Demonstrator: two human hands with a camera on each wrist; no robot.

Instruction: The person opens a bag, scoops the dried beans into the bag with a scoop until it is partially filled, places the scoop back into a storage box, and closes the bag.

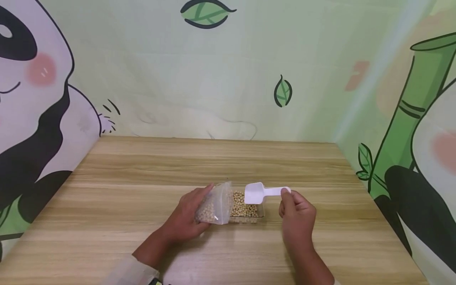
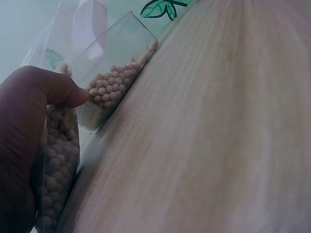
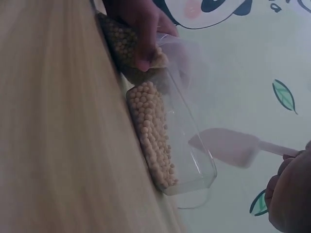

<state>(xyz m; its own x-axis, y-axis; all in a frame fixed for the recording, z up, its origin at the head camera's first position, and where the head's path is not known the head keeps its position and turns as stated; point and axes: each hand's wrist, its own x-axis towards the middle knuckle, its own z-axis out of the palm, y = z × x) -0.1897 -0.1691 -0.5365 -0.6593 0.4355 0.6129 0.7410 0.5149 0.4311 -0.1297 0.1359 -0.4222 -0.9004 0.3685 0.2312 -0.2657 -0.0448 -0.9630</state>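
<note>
Panda-and-bamboo mural (image 1: 228, 71) behind wood-grain counter (image 1: 142, 166). Left hand (image 1: 187, 217) clamped round plastic zip bag (image 1: 221, 206), beside clear box (image 3: 182, 131) on counter; right hand (image 1: 299, 217) pinches white scoop (image 1: 254, 194) above box. Judged step: scooping between bag and box; next move calls for level scoop. Wrist views, unlike head, show beans (image 3: 150, 133) filling only the box's lower part.

The place looks booth-like, its kind unclear; a cartoon panda (image 1: 53, 95) decorates the left, drawn bamboo (image 1: 409, 107) the right; a wood-grain tabletop (image 1: 213, 160) meets the far wall (image 1: 149, 71).
</note>
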